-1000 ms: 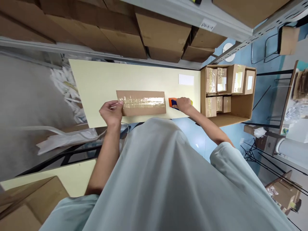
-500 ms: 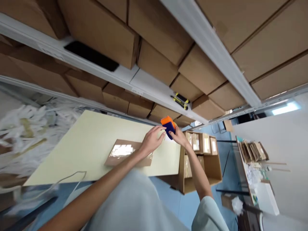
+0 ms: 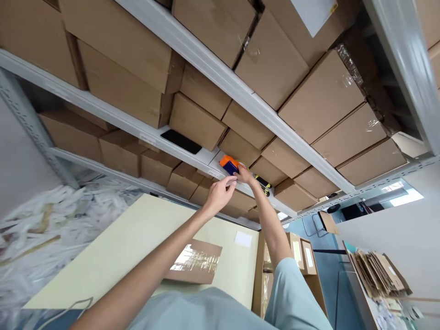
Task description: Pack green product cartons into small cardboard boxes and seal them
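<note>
Both my arms reach up to the white shelf ledge (image 3: 192, 149). My right hand (image 3: 244, 175) grips an orange and blue tape dispenser (image 3: 228, 164) resting at the ledge. My left hand (image 3: 222, 193) is just below it, fingers curled, fingertips close to the dispenser; whether it touches it I cannot make out. Down on the pale yellow table (image 3: 130, 238) lies a flat brown cardboard parcel (image 3: 197, 262) with shiny clear tape across its top.
A black phone-like slab (image 3: 181, 141) and a yellow-black tool (image 3: 263, 183) lie on the same ledge. Cardboard boxes (image 3: 130, 50) fill the shelves. An open carton with small parcels (image 3: 299, 261) stands right of the table. White packing scraps (image 3: 34, 220) pile at left.
My hands rose from the table with the dispenser up to the shelf ledge. The left hand let go of the taped parcel, which stays on the table. My view tilted upward.
</note>
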Tool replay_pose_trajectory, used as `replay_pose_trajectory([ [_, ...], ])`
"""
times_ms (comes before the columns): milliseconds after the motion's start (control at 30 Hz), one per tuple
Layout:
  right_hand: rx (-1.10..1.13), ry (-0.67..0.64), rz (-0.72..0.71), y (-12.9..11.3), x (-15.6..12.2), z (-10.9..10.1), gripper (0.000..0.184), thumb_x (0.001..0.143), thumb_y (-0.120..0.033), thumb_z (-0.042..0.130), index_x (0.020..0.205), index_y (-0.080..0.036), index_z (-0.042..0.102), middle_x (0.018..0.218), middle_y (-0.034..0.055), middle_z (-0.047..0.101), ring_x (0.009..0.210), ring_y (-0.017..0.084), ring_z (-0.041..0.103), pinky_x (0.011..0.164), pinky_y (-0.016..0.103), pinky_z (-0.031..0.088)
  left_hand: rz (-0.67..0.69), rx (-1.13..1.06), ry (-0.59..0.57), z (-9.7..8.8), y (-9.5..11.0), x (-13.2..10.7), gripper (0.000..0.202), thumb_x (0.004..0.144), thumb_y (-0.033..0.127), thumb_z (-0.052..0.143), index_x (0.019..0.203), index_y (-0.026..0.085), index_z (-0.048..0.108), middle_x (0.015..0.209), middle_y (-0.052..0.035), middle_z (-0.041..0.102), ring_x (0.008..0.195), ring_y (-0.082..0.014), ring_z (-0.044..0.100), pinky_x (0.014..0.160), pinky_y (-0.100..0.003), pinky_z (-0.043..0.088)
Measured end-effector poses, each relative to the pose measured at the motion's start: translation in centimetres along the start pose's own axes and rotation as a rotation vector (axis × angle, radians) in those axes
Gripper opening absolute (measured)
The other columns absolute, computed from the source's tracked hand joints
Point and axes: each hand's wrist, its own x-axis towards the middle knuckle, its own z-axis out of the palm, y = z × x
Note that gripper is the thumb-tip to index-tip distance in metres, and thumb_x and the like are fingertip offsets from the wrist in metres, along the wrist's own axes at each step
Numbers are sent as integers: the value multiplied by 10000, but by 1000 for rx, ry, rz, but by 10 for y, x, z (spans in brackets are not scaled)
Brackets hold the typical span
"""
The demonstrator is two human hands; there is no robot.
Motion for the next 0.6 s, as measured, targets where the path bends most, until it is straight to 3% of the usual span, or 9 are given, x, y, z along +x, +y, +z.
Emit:
replay_pose_trajectory([
  [100,-29,-38,47,-4,11,7,325,1048,-253,605,1355,-173,675,1310,133,819,1183,270,747,1113,341,583,-25,-23,26,-21,-7,-24,413,1027,535,618,1236,268,853,1240,-99,910,1137,-339,888,1062,-446,717],
  [200,-47,-53,83,-1,16,19,416,1072,-220,550,1453,-91,653,1423,227,793,1293,310,745,1188,380,564,-87,-26,53,-36,-19,-50,436,1009,589,634,1204,272,861,1237,-103,911,1114,-351,888,1049,-470,723],
  [267,-54,13,92,3,12,31,508,1071,-205,524,1541,-25,598,1550,294,724,1429,343,692,1284,427,513,-140,-45,66,-45,-30,-68,447,994,624,652,1169,270,862,1231,-109,911,1117,-352,883,1062,-485,719],
  [333,-26,173,74,6,0,48,582,1074,-213,503,1616,-5,541,1648,321,647,1541,366,617,1356,486,458,-200,-60,71,-52,-42,-90,436,967,647,692,1106,271,864,1207,-110,912,1120,-352,878,1088,-503,709],
  [400,59,336,46,7,-27,75,606,1094,-239,468,1662,-34,519,1677,312,619,1590,367,576,1384,531,435,-273,-69,58,-60,-56,-117,409,935,650,739,1028,271,861,1186,-108,913,1132,-350,871,1128,-518,692],
  [467,182,408,34,6,-67,112,599,1115,-271,444,1681,-90,528,1681,286,618,1617,359,555,1396,563,428,-367,-86,24,-68,-68,-149,393,901,642,782,963,261,851,1174,-112,912,1135,-343,866,1140,-516,686],
  [600,382,367,100,-7,-170,195,537,1149,-338,450,1647,-187,582,1664,241,631,1630,348,550,1394,605,443,-543,-120,-36,-81,-84,-213,382,864,610,812,927,234,833,1183,-130,909,1156,-333,857,1134,-492,684],
])
